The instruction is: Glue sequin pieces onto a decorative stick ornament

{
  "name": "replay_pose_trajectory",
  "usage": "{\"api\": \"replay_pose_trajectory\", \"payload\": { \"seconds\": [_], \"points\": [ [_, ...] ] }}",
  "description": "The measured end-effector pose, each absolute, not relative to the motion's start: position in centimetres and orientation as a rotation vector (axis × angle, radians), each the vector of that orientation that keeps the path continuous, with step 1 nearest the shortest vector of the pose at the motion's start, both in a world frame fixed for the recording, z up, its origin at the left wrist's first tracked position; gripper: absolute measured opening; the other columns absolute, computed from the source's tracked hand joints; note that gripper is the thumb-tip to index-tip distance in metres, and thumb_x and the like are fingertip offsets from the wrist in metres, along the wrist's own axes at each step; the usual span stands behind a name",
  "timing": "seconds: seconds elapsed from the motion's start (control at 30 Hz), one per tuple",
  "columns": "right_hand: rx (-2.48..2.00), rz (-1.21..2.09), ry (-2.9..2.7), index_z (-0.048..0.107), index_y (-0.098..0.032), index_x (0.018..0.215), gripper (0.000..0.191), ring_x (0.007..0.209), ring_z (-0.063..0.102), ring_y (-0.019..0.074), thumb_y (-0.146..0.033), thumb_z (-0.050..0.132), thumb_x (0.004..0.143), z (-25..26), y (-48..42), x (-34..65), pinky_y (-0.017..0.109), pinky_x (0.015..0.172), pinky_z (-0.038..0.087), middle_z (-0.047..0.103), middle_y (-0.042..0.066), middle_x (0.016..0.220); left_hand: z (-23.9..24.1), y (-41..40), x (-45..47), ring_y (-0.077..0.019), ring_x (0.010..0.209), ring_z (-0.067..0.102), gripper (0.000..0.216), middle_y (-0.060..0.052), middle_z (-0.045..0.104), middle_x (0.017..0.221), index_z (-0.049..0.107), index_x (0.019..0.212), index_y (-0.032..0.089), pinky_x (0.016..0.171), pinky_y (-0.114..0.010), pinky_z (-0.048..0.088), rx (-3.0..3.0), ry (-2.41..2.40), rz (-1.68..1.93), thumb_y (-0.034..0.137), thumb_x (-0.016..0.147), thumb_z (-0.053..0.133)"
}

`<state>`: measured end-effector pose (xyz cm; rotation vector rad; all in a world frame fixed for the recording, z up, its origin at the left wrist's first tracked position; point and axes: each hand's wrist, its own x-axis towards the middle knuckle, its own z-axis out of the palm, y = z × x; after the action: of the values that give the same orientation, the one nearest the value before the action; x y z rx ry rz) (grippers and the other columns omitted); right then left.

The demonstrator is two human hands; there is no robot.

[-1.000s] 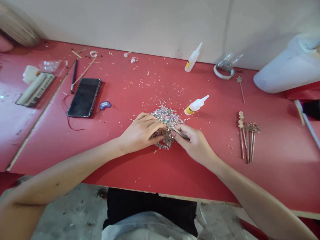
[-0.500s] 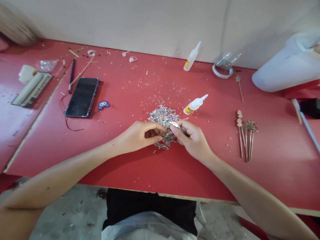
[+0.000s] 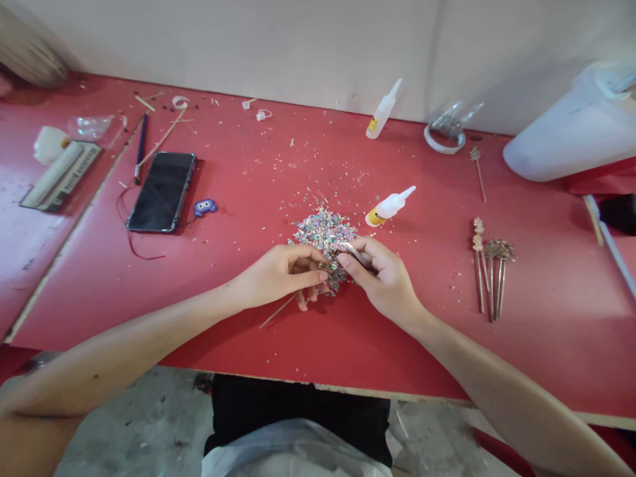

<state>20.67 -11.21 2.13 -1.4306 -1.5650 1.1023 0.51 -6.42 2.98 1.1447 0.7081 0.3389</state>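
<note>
A heap of glittery sequins (image 3: 324,232) lies in the middle of the red table (image 3: 308,331). My left hand (image 3: 281,273) is closed in a pinch on a thin wooden stick (image 3: 279,309) that slants down to the left beneath it. My right hand (image 3: 382,275) is closed on metal tweezers (image 3: 354,252), whose tips point left at the top of the stick, just over the near edge of the heap. Both hands almost touch.
A glue bottle (image 3: 389,207) lies right of the heap and another (image 3: 383,111) stands by the wall. Several decorated sticks (image 3: 491,268) lie at right. A phone (image 3: 161,191), a pen (image 3: 139,146), a white tape ring (image 3: 443,140) and a white container (image 3: 571,132) sit around.
My left hand has lifted off the sequin heap and turned, so the thin stick now shows below it. The right hand with the tweezers has stayed close beside it.
</note>
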Motion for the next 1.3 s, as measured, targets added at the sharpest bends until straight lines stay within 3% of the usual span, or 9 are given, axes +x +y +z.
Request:
{"api": "replay_pose_trajectory", "payload": {
  "seconds": [0.27, 0.47, 1.3],
  "points": [
    [-1.377, 1.078, -1.507, 0.047, -0.024, 0.104, 0.023, 0.047, 0.037, 0.0086, -0.046, 0.045, 0.096, 1.5, -11.7, 21.0, 0.023, 0.048, 0.032, 0.041, -0.008, 0.058, 3.2, -6.5, 0.7, -0.0136, 0.059, 0.068, 0.028, -0.006, 0.072, 0.077, 0.057, 0.093, 0.012, 0.054, -0.024, 0.061, 1.039, 0.69, 0.32, 0.038, 0.086, 0.067],
    [-1.437, 0.742, -1.765, 0.05, -0.023, 0.099, 0.013, 0.058, 0.06, 0.0123, -0.035, 0.05, 0.095, 1.9, -12.2, 21.1, 0.023, 0.053, 0.043, 0.065, 0.001, 0.07, 3.0, -6.3, 0.7, -0.0158, 0.063, 0.071, 0.03, -0.005, 0.072, 0.078, 0.053, 0.091, 0.014, 0.055, -0.026, 0.061, 1.016, 0.717, 0.42, 0.037, 0.084, 0.07],
    [-1.441, 0.394, -2.003, 0.053, -0.02, 0.098, 0.009, 0.055, 0.065, 0.0131, -0.028, 0.049, 0.096, 0.8, -11.7, 21.1, 0.023, 0.051, 0.041, 0.071, 0.003, 0.071, 2.9, -5.9, 1.0, -0.0155, 0.069, 0.072, 0.034, -0.005, 0.072, 0.087, 0.052, 0.094, 0.015, 0.059, -0.025, 0.062, 1.046, 0.759, 0.468, 0.041, 0.083, 0.071]
  ]
}}
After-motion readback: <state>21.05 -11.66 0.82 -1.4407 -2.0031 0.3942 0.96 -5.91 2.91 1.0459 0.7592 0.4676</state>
